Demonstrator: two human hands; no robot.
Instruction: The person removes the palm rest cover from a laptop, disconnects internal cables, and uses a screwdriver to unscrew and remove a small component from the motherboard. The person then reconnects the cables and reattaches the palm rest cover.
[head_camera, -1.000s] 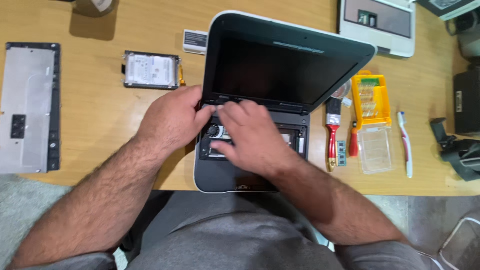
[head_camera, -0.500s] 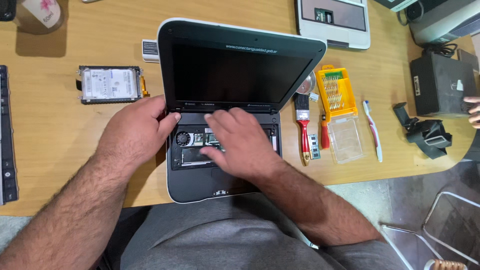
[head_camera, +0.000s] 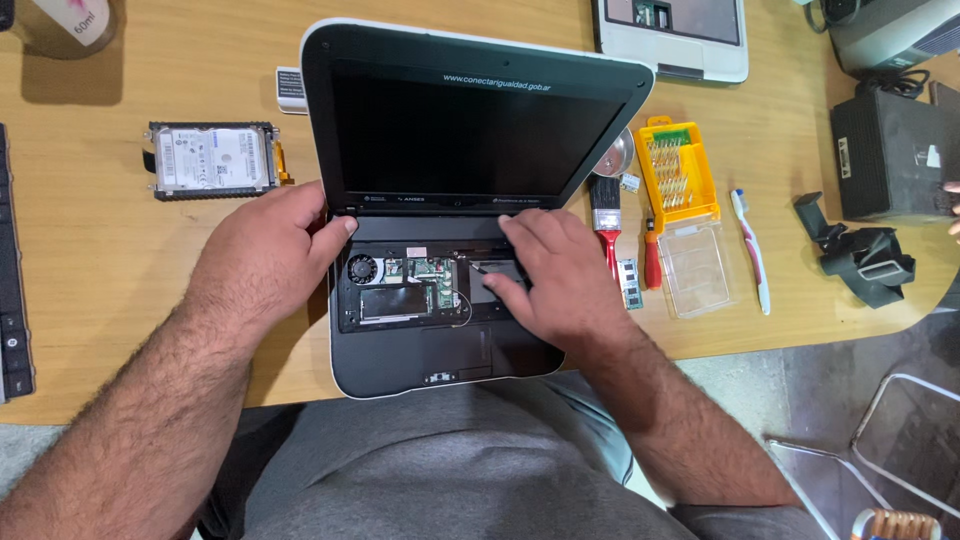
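The small laptop (head_camera: 450, 210) is sitting open at the near edge of the wooden table (head_camera: 110, 270), its keyboard off and its insides showing: a little round fan (head_camera: 361, 268) on the left and green boards beside it. The left hand (head_camera: 268, 255) is resting on the laptop's left hinge corner, fingers curled loosely and thumb pressing at the edge, gripping nothing. The right hand (head_camera: 555, 275) is lying over the right half of the open bay, fingers spread flat and pressing down on the parts there; nothing is closed in it.

As I judge it, the risk is lying under those right fingertips: thin wires are running across the bay, and a hard push or a drag sideways could be pulling one loose or bending a board. The screen is leaning back, so a slip of the left hand could be tipping it.

To the right, a red-handled brush (head_camera: 606, 225), a screwdriver (head_camera: 651, 262), a yellow bit case (head_camera: 676, 172) with its clear lid (head_camera: 697, 268) and a toothbrush (head_camera: 750, 250) are crowding the right wrist's way out. A hard drive (head_camera: 212, 160) is lying well apart on the left.
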